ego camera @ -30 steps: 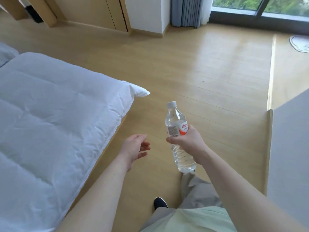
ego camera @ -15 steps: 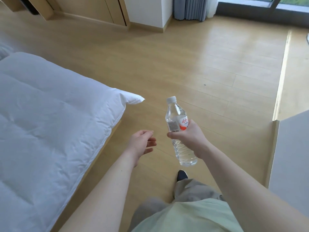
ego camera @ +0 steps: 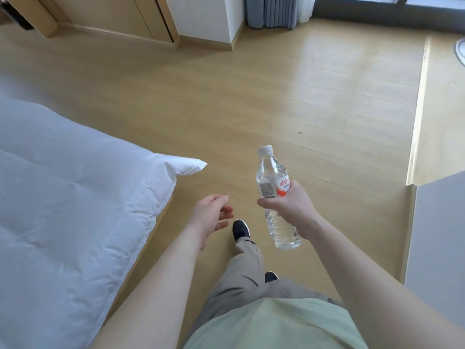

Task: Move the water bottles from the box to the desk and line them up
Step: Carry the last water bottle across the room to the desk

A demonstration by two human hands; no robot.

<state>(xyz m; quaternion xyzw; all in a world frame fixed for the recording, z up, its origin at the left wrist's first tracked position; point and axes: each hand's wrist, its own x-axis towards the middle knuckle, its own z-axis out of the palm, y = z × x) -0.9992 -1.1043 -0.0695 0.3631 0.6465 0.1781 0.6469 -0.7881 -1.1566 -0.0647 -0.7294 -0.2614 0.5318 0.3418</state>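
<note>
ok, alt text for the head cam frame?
The right hand grips a capped water bottle upright at its label above a wooden floor; the left hand hangs open and empty beside it. A white duvet lies left, a grey surface right.

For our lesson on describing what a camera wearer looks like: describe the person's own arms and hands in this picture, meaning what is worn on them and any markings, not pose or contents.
Both forearms are bare with no sleeves in view. The left hand and right hand wear no gloves, and no rings, watch or bracelet show. A tiny dark dot marks the left forearm. Below them show a pale green top and beige trousers.
</note>
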